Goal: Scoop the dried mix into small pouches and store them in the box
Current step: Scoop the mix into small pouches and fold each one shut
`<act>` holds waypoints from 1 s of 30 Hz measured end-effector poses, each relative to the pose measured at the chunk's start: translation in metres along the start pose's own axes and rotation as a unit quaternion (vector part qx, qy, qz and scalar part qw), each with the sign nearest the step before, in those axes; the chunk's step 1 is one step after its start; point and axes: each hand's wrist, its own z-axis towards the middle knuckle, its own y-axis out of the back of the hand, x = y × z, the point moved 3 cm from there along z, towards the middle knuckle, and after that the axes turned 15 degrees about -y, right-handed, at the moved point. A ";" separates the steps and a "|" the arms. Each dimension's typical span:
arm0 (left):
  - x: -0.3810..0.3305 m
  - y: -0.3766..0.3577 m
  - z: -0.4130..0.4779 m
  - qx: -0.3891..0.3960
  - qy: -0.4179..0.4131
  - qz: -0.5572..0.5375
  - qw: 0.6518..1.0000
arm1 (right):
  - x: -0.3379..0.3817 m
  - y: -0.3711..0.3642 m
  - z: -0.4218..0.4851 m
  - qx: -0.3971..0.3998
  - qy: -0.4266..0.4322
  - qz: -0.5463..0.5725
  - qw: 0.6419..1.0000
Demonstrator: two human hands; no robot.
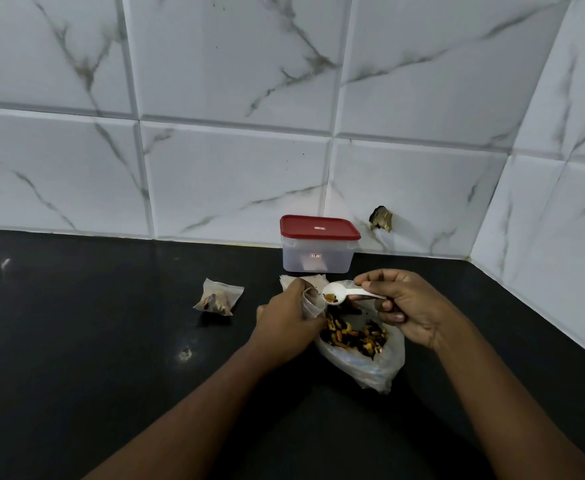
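Note:
My right hand holds a white plastic spoon by its handle, its bowl tilted with a few bits of dried mix in it. The spoon's bowl sits at the mouth of a small clear pouch that my left hand grips. Below both hands an open plastic bag lies on the counter, full of dark and orange dried mix. A filled pouch lies to the left. The clear box with a red lid stands shut behind, against the wall.
A black counter runs to a white marble-tiled wall behind and on the right. A few spare pouches lie flat just in front of the box. A small crumb spot marks the counter to the left.

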 end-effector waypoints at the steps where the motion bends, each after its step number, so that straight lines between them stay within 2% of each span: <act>1: -0.001 0.000 -0.001 -0.002 -0.003 0.002 1.000 | 0.001 -0.005 -0.002 0.013 0.022 -0.005 1.000; 3: -0.001 0.001 -0.001 -0.002 -0.007 0.002 1.000 | 0.002 -0.014 -0.007 0.020 0.065 -0.083 0.994; 6: -0.002 0.001 -0.002 -0.007 -0.008 0.000 1.000 | -0.001 -0.027 -0.014 0.026 0.098 -0.237 0.966; 9: -0.001 0.001 -0.002 -0.012 -0.005 0.000 1.000 | 0.003 -0.029 -0.019 0.024 0.128 -0.242 0.962; 12: -0.001 0.000 0.000 0.002 -0.005 -0.006 1.000 | 0.012 -0.015 -0.021 -0.056 0.166 -0.267 0.948; 14: -0.001 0.000 0.001 0.005 -0.008 -0.008 1.000 | 0.016 -0.004 -0.020 -0.126 0.188 -0.324 0.919; 16: -0.001 0.000 0.000 0.003 -0.010 -0.002 1.000 | 0.013 0.000 -0.017 -0.156 0.187 -0.398 0.885; 19: 0.000 0.000 0.000 -0.002 -0.015 0.008 1.000 | 0.003 -0.007 -0.010 -0.131 0.147 -0.522 0.830; 21: 0.000 0.000 0.000 -0.001 -0.016 0.005 1.000 | 0.003 -0.005 -0.010 -0.126 0.133 -0.559 0.809; 25: 0.000 0.001 0.000 0.000 -0.010 0.003 1.000 | 0.016 0.014 -0.016 -0.171 0.120 -0.537 0.817; 30: 0.000 -0.001 0.001 0.002 -0.008 0.006 1.000 | 0.005 0.005 -0.012 -0.099 0.083 -0.401 0.907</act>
